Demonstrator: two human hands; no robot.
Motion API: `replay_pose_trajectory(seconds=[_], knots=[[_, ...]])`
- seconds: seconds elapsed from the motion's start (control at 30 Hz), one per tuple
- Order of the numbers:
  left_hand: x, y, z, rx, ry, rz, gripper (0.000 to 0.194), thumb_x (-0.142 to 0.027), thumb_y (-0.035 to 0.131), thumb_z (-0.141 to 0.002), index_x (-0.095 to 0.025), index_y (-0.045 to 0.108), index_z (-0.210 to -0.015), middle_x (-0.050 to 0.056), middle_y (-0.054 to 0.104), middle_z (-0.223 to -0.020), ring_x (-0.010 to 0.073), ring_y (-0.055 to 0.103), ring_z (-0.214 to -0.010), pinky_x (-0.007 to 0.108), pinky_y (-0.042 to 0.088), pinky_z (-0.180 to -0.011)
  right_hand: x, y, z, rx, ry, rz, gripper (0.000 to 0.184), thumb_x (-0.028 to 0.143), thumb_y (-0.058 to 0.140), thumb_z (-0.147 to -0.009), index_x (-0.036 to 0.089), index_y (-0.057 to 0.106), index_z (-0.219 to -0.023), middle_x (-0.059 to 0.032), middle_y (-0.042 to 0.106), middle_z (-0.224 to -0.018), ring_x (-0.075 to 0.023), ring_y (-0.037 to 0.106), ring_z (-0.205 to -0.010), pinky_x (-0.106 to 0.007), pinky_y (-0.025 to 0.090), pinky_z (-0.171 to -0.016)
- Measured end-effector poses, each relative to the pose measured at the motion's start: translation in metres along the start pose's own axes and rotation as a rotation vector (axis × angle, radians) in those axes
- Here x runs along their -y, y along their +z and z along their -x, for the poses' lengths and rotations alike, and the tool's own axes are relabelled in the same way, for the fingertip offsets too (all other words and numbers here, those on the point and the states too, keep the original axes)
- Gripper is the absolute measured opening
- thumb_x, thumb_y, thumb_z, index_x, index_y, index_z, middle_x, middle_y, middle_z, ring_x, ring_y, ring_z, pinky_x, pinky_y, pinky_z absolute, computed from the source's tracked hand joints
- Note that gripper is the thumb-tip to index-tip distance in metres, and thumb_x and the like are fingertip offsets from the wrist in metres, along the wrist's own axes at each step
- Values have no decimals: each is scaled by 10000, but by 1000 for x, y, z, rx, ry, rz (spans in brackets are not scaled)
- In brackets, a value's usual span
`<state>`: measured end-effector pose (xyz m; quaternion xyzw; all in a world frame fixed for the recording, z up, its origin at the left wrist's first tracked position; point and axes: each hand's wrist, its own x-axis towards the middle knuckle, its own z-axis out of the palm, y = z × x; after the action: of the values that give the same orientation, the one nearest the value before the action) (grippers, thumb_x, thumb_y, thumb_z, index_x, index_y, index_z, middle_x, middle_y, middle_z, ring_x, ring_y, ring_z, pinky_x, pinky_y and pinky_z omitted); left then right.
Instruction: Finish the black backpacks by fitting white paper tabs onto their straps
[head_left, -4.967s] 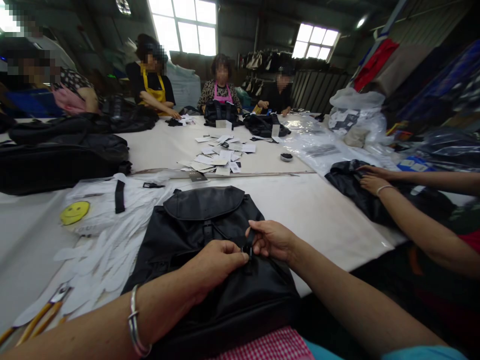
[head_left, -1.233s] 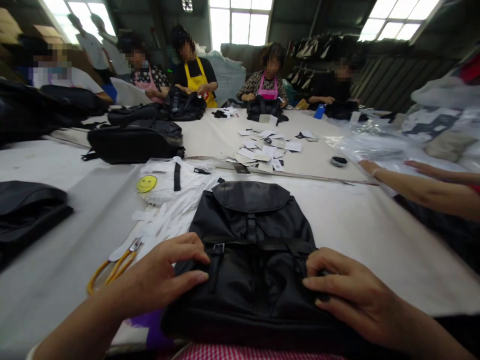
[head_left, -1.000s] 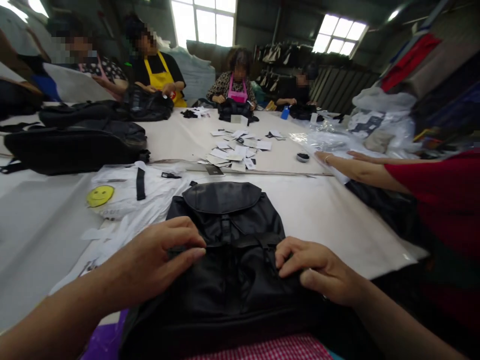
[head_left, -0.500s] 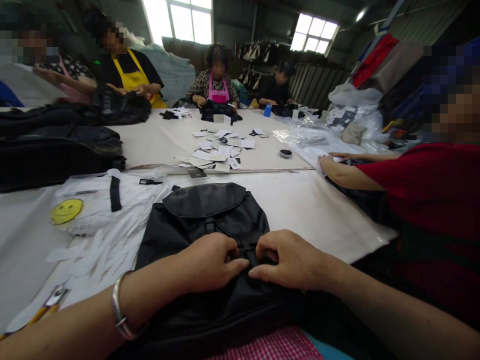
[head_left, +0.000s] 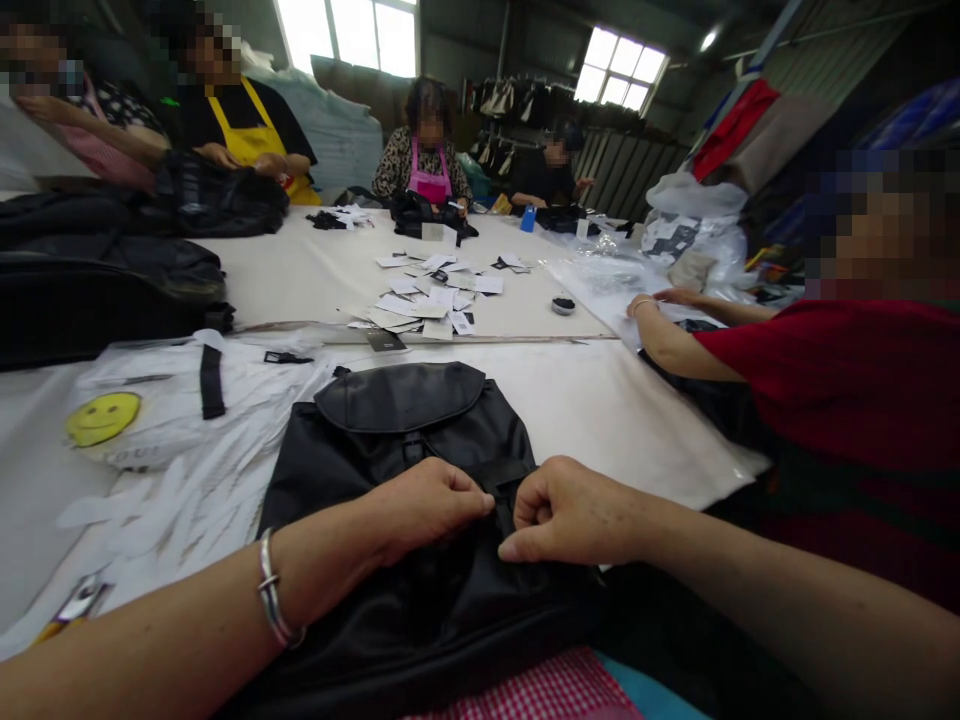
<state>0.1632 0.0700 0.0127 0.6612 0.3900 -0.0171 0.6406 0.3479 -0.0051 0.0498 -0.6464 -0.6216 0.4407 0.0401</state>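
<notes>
A black backpack (head_left: 330, 590) lies at the table's near edge, its flap (head_left: 401, 397) toward the far side. My left hand (head_left: 427, 505), with a silver bangle at the wrist, pinches at a dark strap (head_left: 504, 512) on the front of the bag. From the other side my right hand (head_left: 562, 510) has its fingers curled and closed at the same strap. Fingertips and thumbs of both hands are close together there. A second buckled strap (head_left: 412, 447) sits to the left, just under the flap. The strap's fastening is partly hidden by my fingers.
Paper tags (head_left: 431, 295) lie heaped mid-table beside a small round dish (head_left: 562, 306). To the left are a clear plastic bag with a yellow smiley (head_left: 103, 418), cutters (head_left: 81, 598) and black bags (head_left: 97, 285). A co-worker in red (head_left: 840, 370) works close on the right; several others sit opposite.
My left hand's fingers have drawn tighter into a pinch and the wrist has turned slightly. My right hand stays at the strap. The whole view has shifted a little.
</notes>
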Motion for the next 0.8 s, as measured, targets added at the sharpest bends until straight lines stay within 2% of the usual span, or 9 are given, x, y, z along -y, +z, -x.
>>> replay_pose_trajectory(seconds=[0.23,0.33,0.57,0.8], knots=[[-1,1,3,-9,29,81,304,-422,603,-716,-168,568,-553,-39,470,-471,93,371,-443,240,272,-445,1,9,1,-25,69,-46,203,369,684,-684,166,684,-678,32,545,-500,-82,455,-443,-187,290,-384],[1,1,4,-20,36,83,296,-410,599,-715,-167,567,-548,-34,479,-477,93,380,-446,234,281,-443,5,9,3,-43,34,-32,171,328,647,-712,165,678,-674,32,550,-508,-77,453,-447,-180,299,-395],[7,3,5,-43,63,104,304,-431,614,-711,-162,585,-575,-25,508,-505,98,402,-453,234,301,-441,10,10,5,-51,31,28,309,463,730,-649,162,665,-628,27,552,-501,-90,470,-470,-193,302,-405],[11,5,5,-46,78,108,304,-422,613,-713,-160,572,-564,-23,506,-504,96,402,-456,231,302,-442,6,21,5,-129,47,-21,155,306,667,-664,163,645,-611,39,546,-496,-77,450,-456,-190,299,-407]])
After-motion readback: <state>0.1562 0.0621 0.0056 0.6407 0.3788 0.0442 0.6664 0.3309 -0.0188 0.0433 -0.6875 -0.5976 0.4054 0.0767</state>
